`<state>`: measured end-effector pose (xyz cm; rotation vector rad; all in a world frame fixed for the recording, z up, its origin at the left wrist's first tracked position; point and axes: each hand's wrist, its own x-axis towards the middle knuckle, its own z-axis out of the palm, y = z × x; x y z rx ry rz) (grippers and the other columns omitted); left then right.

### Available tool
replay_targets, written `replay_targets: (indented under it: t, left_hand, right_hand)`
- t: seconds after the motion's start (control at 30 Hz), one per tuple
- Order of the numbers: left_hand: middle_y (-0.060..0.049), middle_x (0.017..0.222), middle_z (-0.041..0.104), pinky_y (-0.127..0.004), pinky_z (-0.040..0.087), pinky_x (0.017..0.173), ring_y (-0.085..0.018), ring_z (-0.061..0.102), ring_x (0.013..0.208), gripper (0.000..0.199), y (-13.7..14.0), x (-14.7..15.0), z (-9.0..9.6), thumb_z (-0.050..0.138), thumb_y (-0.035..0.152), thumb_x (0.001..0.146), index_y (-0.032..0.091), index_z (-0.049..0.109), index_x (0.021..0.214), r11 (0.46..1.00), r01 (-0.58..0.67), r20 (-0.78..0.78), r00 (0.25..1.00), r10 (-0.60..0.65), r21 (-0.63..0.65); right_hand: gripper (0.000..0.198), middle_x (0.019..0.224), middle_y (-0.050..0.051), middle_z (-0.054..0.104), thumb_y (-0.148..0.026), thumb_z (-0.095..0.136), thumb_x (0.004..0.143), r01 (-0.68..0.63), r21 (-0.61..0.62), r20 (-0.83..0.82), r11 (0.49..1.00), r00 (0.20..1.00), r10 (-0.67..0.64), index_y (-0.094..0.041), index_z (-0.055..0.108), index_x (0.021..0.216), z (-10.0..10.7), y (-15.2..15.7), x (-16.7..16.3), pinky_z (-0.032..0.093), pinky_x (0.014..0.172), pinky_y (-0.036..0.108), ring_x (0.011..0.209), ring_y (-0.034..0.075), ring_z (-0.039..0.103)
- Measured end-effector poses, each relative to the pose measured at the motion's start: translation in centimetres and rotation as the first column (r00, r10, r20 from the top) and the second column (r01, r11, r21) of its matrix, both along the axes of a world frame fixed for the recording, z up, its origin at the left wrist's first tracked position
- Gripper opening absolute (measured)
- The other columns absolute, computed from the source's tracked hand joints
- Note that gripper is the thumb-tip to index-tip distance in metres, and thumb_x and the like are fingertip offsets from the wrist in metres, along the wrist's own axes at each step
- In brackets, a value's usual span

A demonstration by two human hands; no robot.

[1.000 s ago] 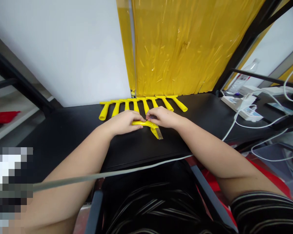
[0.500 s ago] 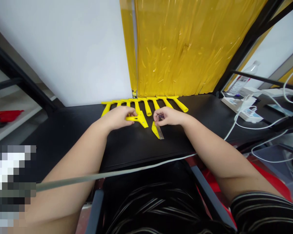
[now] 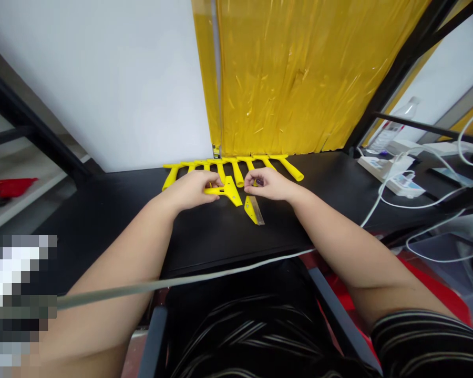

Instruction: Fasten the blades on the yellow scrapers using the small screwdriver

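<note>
My left hand (image 3: 197,187) is closed round the handle of a yellow scraper (image 3: 233,192), whose wide, flat head points right. My right hand (image 3: 268,184) hovers just right of that head, its thumb and fingers curled together. Something small and dark shows between these fingers, too hidden to name. Just below them, a yellow scraper head plate (image 3: 250,211) with a clear or shiny blade strip (image 3: 257,210) along its right side lies on the black table (image 3: 220,236). Behind both hands, several yellow scraper handles (image 3: 237,173) lie in a row.
A white panel (image 3: 122,79) and a yellow film-covered panel (image 3: 299,73) rise at the table's back. To the right are a power strip (image 3: 392,176), white cables (image 3: 374,207) and a plastic bottle (image 3: 394,126). A pale cord (image 3: 220,273) crosses in front of me.
My right hand has lifted slightly up and left, its fingers now off the head plate with the blade strip. The scraper in my left hand has shifted a little to the right.
</note>
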<state>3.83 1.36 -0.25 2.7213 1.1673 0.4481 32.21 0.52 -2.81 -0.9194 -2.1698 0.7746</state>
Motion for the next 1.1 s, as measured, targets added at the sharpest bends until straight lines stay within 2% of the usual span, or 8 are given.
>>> replay_targets:
  t: [0.1,0.23,0.37,0.57,0.63,0.83,0.97,1.1]
  left_hand:
    - [-0.004,0.104,0.076,-0.034,0.051,0.081,-0.024,0.069,0.093,0.027,-0.4,0.4,0.1,0.07,0.037,0.079,0.021,0.071,0.101,1.0,0.021,0.025,0.999,-0.021,0.018]
    - [-0.005,0.102,0.075,-0.035,0.05,0.082,-0.025,0.069,0.094,0.023,-0.4,0.6,0.0,0.07,0.035,0.081,0.021,0.071,0.099,0.995,0.032,0.02,0.999,-0.035,0.096]
    - [-0.005,0.099,0.074,-0.034,0.049,0.078,-0.025,0.068,0.091,0.022,-0.4,0.9,-0.2,0.072,0.036,0.082,0.021,0.07,0.098,0.989,0.019,0.031,0.999,-0.024,0.149]
    - [-0.006,0.103,0.073,-0.034,0.049,0.079,-0.025,0.067,0.097,0.02,-0.8,1.3,-0.2,0.07,0.038,0.087,0.022,0.07,0.098,0.983,-0.023,0.045,0.999,0.016,0.18]
    - [-0.006,0.106,0.073,-0.035,0.049,0.081,-0.025,0.067,0.1,0.02,-0.8,1.4,-0.2,0.07,0.038,0.087,0.023,0.07,0.099,0.981,-0.048,0.031,0.999,0.043,0.186]
    - [-0.006,0.114,0.072,-0.036,0.05,0.084,-0.027,0.068,0.104,0.024,-1.2,2.2,-0.6,0.067,0.038,0.09,0.024,0.072,0.109,0.969,-0.11,0.018,0.994,0.109,0.22]
    - [-0.006,0.118,0.071,-0.036,0.05,0.085,-0.028,0.067,0.108,0.026,-1.4,2.9,-0.9,0.064,0.037,0.093,0.025,0.073,0.115,0.958,-0.135,0.007,0.99,0.138,0.255]
    - [-0.007,0.119,0.07,-0.036,0.05,0.087,-0.028,0.067,0.109,0.028,-1.5,3.3,-1.0,0.063,0.036,0.093,0.024,0.072,0.117,0.961,-0.113,-0.025,0.992,0.123,0.252]
  right_hand:
    - [0.018,0.089,0.005,0.071,-0.031,0.073,0.083,0.003,0.041,-0.062,0.999,0.998,-0.001,-0.016,0.07,0.091,0.1,-0.3,-0.3,0.037,0.061,0.028,0.074,0.015,0.059]
    - [0.027,0.097,0.006,0.073,-0.029,0.077,0.08,-0.072,-0.004,-0.073,0.997,0.995,0.071,-0.018,0.067,0.103,-0.1,-0.6,-0.8,0.04,0.064,0.028,0.082,0.017,0.063]
    - [0.033,0.093,0.002,0.071,-0.029,0.078,0.079,-0.006,-0.053,-0.044,0.999,0.999,0.004,-0.019,0.063,0.106,-0.7,-0.3,-0.8,0.036,0.061,0.027,0.063,0.01,0.05]
    - [0.032,0.069,-0.007,0.053,-0.031,0.08,0.077,-0.101,-0.143,-0.173,0.985,0.982,0.075,-0.019,0.061,0.101,-1.2,0.1,-1.4,0.032,0.058,0.026,0.057,0.009,0.04]
    - [0.03,0.065,-0.007,0.052,-0.03,0.081,0.073,-0.081,-0.189,-0.183,0.979,0.982,0.046,-0.018,0.064,0.094,-1.1,0.1,-1.7,0.034,0.059,0.026,0.058,0.009,0.042]
    - [0.032,0.072,0.0,0.064,-0.033,0.084,0.065,0.019,-0.359,-0.257,0.933,0.959,-0.118,-0.016,0.072,0.089,-0.4,0.1,-1.6,0.044,0.065,0.029,0.068,0.013,0.054]
    - [0.028,0.072,-0.001,0.061,-0.034,0.082,0.068,0.038,-0.313,-0.222,0.949,0.969,-0.112,-0.016,0.07,0.086,-0.5,0.5,-1.2,0.043,0.067,0.029,0.067,0.013,0.051]
    - [0.018,0.083,0.002,0.062,-0.032,0.074,0.079,0.05,-0.108,-0.088,0.993,0.994,-0.06,-0.017,0.07,0.089,-0.8,0.7,-1.1,0.046,0.075,0.033,0.076,0.016,0.053]
